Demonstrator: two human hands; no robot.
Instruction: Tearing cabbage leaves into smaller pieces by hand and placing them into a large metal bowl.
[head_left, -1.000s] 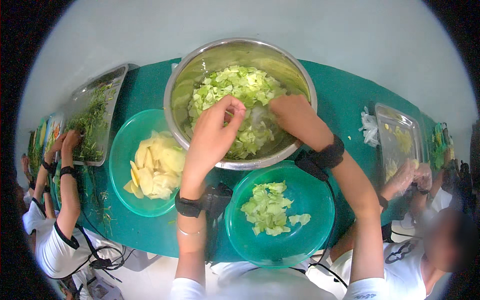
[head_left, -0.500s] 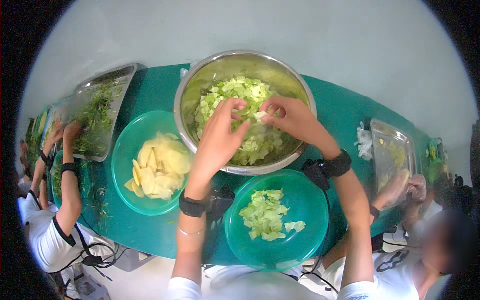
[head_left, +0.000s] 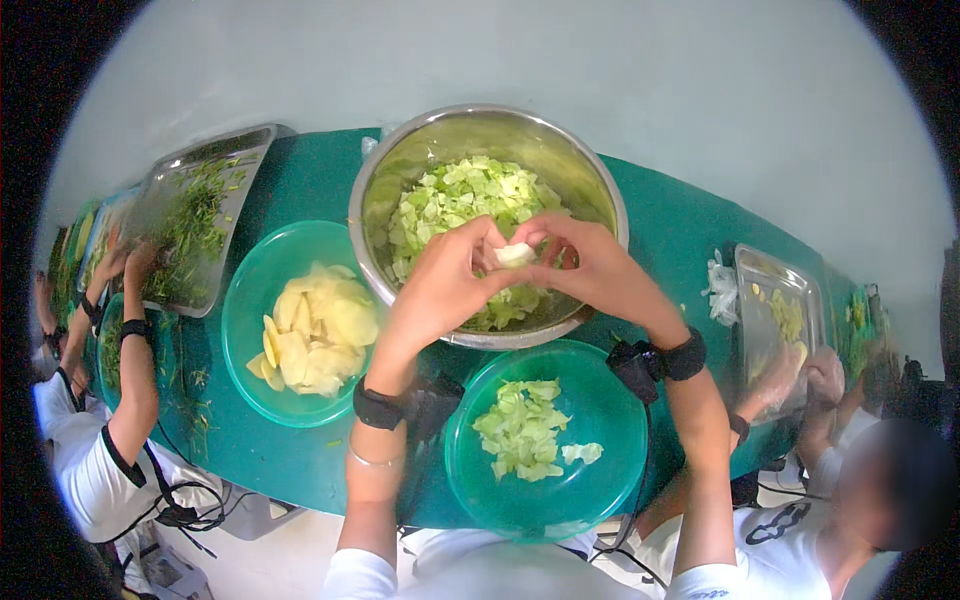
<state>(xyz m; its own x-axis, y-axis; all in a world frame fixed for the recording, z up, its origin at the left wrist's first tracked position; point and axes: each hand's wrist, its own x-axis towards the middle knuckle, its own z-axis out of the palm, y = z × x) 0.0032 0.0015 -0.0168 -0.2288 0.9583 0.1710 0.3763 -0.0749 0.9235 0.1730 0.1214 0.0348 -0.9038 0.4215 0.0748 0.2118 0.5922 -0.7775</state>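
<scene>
A pale piece of leafy vegetable [head_left: 515, 255] is pinched between my two hands, over the near half of a large steel bowl [head_left: 590, 318]. My left hand [head_left: 452, 272] has its thumb and fingers closed at the piece's left side. From the other side, my right hand [head_left: 592, 262] grips it with fingertips and thumb. Torn green leaves [head_left: 470, 195] fill the bottom of the steel bowl beneath. Nearer me, between my forearms, a green plastic bowl [head_left: 600, 500] holds a small heap of leaf pieces [head_left: 522, 430], with one pale piece lying apart.
Left of the steel bowl, a green bowl [head_left: 240, 370] holds pale yellow slices [head_left: 312, 335]. A metal tray of chopped greens [head_left: 195, 225] stands further left, where other people's hands work. At right, a co-worker's gloved hand [head_left: 780, 380] is over another tray [head_left: 752, 270], beside a crumpled plastic bag [head_left: 722, 290].
My hands have come together and moved slightly nearer me. The left fingers, apart before, now close on the vegetable piece that the right hand was holding.
</scene>
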